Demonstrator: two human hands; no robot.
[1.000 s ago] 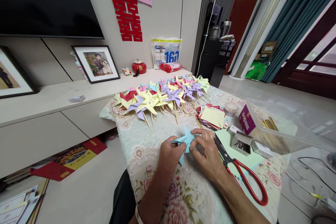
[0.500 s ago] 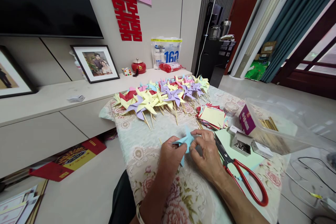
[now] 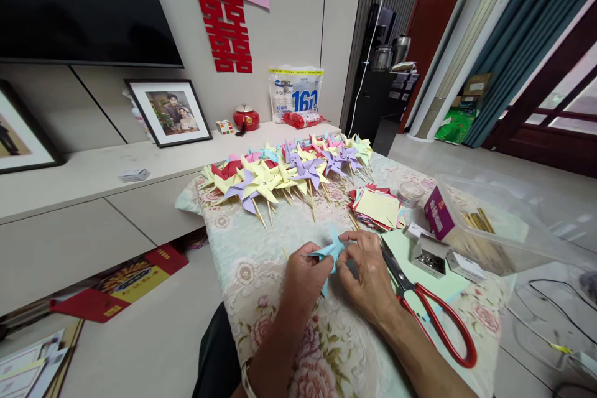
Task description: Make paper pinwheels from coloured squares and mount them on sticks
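A light blue paper pinwheel [image 3: 330,250] is held above the flowered tablecloth, its blades folded in. My left hand [image 3: 305,270] pinches it from the left, thumb on its front. My right hand [image 3: 366,264] grips its right side, with thumb and index finger curled at the paper's edge. Whether a pin is between those fingertips I cannot tell. Part of a thin stick [image 3: 285,252] shows behind my left hand. Red-handled scissors [image 3: 422,298] lie by my right forearm on a pale green sheet [image 3: 450,289]. An opened small box of metal pins [image 3: 430,256] stands beside them.
Many finished pinwheels [image 3: 305,168] on sticks lie along the table's far side. Square coloured papers [image 3: 377,206] are stacked right of centre, near a round clear container [image 3: 410,193]. A transparent plastic bin [image 3: 508,217] with sticks stands at the right edge. A white cabinet [image 3: 140,199] runs behind.
Both hands stay almost in place on the blue pinwheel. Only a very slight shift of the fingers and paper shows.
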